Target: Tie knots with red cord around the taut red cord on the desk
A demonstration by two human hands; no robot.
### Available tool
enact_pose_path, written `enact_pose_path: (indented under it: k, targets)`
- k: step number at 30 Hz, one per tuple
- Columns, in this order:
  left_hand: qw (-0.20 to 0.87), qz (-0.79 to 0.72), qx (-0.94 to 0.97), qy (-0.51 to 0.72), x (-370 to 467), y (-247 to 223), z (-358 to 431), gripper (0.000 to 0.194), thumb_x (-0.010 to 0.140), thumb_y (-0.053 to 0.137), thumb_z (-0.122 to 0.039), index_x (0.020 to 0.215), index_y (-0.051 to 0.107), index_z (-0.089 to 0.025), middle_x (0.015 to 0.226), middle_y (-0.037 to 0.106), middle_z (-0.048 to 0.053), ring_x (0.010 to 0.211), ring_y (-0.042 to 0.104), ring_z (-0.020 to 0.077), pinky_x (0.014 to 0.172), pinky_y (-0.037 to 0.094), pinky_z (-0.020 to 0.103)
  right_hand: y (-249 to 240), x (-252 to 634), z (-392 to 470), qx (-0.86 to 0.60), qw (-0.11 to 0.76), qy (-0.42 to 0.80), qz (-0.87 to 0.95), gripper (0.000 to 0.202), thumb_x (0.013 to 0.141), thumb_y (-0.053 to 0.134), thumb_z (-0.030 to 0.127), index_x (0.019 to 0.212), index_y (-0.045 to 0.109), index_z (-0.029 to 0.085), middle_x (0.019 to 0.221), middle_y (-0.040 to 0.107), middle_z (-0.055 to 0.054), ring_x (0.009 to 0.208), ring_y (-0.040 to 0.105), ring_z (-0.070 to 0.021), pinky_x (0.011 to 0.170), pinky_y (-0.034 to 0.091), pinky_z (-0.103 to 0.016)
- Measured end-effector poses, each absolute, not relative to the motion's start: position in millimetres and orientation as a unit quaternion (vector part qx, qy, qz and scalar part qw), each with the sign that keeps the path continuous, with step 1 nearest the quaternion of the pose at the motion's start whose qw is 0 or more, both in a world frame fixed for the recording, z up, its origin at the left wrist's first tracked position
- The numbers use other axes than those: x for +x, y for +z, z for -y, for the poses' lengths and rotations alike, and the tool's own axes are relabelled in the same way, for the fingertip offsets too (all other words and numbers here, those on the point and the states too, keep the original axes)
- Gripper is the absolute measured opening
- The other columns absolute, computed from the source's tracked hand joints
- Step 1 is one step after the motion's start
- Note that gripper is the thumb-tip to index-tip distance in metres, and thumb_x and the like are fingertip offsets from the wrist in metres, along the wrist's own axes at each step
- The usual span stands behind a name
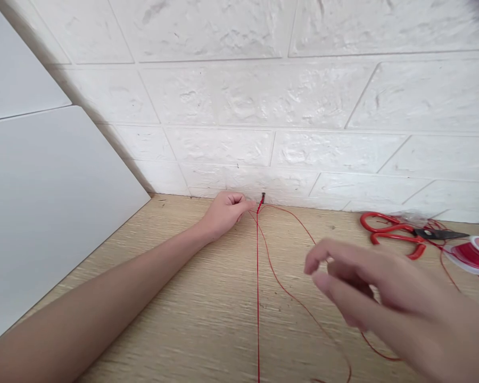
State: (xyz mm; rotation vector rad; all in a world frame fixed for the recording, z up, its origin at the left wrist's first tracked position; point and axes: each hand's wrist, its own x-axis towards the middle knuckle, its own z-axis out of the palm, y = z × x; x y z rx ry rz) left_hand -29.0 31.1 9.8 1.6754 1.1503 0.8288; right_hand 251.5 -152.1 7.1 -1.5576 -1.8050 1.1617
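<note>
Red knotted cord [259, 206]: short, at the far edge of the worktop [175, 324], about midway along the visible part of that edge, running up to a dark peg [263, 197] by the wall [223, 101]. Three strands leave its lower end. Straight strand [257, 298]: runs down toward the near side, looks taut. Left strand [268, 260]: from the left fingertips, looping slack toward the near side. Right strand [293, 214]: arcs out and passes behind the right hand.

Left hand [226, 213]: just left of the cord; thumb and forefinger pinched, apparently on the left strand. Right hand [383, 303]: nearer and to the right, well apart from the cord; fingers curled, thumb near forefinger. Blurred; cannot tell whether it grips the right strand.

Technique (judgement): keep the straight strand tight, pinch close to the last knot, draw both side strands evenly so each knot seats snugly; lift slack clear to avoid snags.

Farther right, near the far edge: scissors [417, 231], then thread spool [473, 256].
</note>
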Motion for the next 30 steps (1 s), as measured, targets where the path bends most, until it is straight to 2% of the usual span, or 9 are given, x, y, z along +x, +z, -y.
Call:
enact_pose_path:
  k: [3, 7, 13, 15, 18, 22, 24, 27, 30]
  targets:
    - [0.446, -0.478, 0.682, 0.329, -29.2, 10.4, -31.2, 0.045, 0.082, 0.065, -0.042, 0.052, 0.041, -0.019, 0.048, 0.037, -0.006, 0.047, 0.031, 0.008, 0.051, 0.023, 0.027, 51.7, 218.1, 92.7, -0.573, 0.201, 0.427, 0.67, 0.038, 0.095, 0.054, 0.055, 0.074, 0.063, 0.025, 0.055, 0.06, 0.0, 0.049, 0.056, -0.0161, 0.048, 0.043, -0.03]
    - [0.439, -0.48, 0.686, 0.327, -29.0, 10.1, -31.7, 0.045, 0.083, 0.064, -0.042, 0.052, 0.041, -0.019, 0.048, 0.037, -0.006, 0.047, 0.031, 0.0081, 0.051, 0.023, 0.027, 28.2, 230.3, 65.0, -0.613, 0.148, 0.525, 0.571, 0.047, 0.094, 0.047, 0.065, 0.085, 0.062, 0.021, 0.058, 0.064, -0.003, 0.046, 0.06, -0.0184, 0.041, 0.044, -0.029]
    - [0.438, -0.475, 0.689, 0.328, -29.4, 9.1, -31.9, 0.046, 0.083, 0.064, -0.043, 0.052, 0.04, -0.019, 0.047, 0.035, -0.006, 0.048, 0.031, 0.0084, 0.052, 0.024, 0.026, 15.4, 237.7, 51.1, -0.518, 0.387, 0.544, 0.535, 0.036, 0.087, 0.065, 0.054, 0.082, 0.062, 0.018, 0.079, 0.069, -0.006, 0.063, 0.066, -0.0167, 0.055, 0.054, -0.028]
    - [0.438, -0.473, 0.69, 0.329, -29.5, 8.9, -31.9, 0.045, 0.083, 0.063, -0.042, 0.052, 0.04, -0.019, 0.048, 0.036, -0.006, 0.048, 0.031, 0.0084, 0.052, 0.024, 0.026, 18.3, 236.6, 50.1, -0.512, 0.368, 0.582, 0.513, 0.035, 0.089, 0.064, 0.053, 0.087, 0.062, 0.018, 0.075, 0.068, -0.006, 0.057, 0.064, -0.0167, 0.048, 0.051, -0.028]
    - [0.44, -0.471, 0.688, 0.333, -29.7, 8.4, -31.9, 0.044, 0.08, 0.066, -0.043, 0.054, 0.041, -0.019, 0.048, 0.038, -0.006, 0.048, 0.031, 0.0081, 0.051, 0.023, 0.026, 19.9, 234.1, 52.8, -0.517, 0.282, 0.633, 0.503, 0.04, 0.089, 0.062, 0.057, 0.098, 0.063, 0.018, 0.073, 0.068, -0.006, 0.053, 0.064, -0.0183, 0.043, 0.048, -0.028]
    - [0.445, -0.464, 0.682, 0.349, -30.0, 6.8, -33.1, 0.04, 0.076, 0.072, -0.045, 0.06, 0.045, -0.019, 0.05, 0.041, -0.007, 0.048, 0.033, 0.0078, 0.051, 0.025, 0.025, 19.7, 231.9, 54.7, -0.463, 0.382, 0.598, 0.532, 0.033, 0.088, 0.068, 0.049, 0.1, 0.066, 0.018, 0.096, 0.072, -0.01, 0.079, 0.07, -0.02, 0.068, 0.058, -0.032]
    - [0.45, -0.456, 0.68, 0.358, -30.1, 5.9, -34.0, 0.036, 0.076, 0.072, -0.044, 0.064, 0.049, -0.019, 0.052, 0.043, -0.007, 0.049, 0.037, 0.0082, 0.052, 0.027, 0.024, 20.5, 234.5, 53.9, -0.459, 0.398, 0.583, 0.54, 0.032, 0.09, 0.065, 0.049, 0.097, 0.067, 0.017, 0.089, 0.072, -0.009, 0.072, 0.069, -0.0186, 0.065, 0.057, -0.031]
    - [0.455, -0.448, 0.679, 0.363, -30.1, 4.7, -34.9, 0.032, 0.076, 0.072, -0.042, 0.067, 0.052, -0.018, 0.054, 0.044, -0.007, 0.052, 0.041, 0.0087, 0.053, 0.029, 0.024, 23.7, 241.9, 53.9, -0.501, 0.294, 0.609, 0.54, 0.043, 0.093, 0.055, 0.059, 0.088, 0.065, 0.017, 0.063, 0.068, -0.006, 0.048, 0.062, -0.0172, 0.045, 0.048, -0.027]
    - [0.456, -0.448, 0.681, 0.359, -29.9, 4.0, -34.7, 0.032, 0.077, 0.072, -0.042, 0.068, 0.053, -0.018, 0.054, 0.044, -0.007, 0.051, 0.041, 0.0087, 0.053, 0.029, 0.024, 28.3, 246.2, 57.3, -0.498, 0.141, 0.668, 0.535, 0.052, 0.094, 0.047, 0.066, 0.088, 0.064, 0.017, 0.06, 0.068, -0.007, 0.044, 0.061, -0.0172, 0.041, 0.046, -0.026]
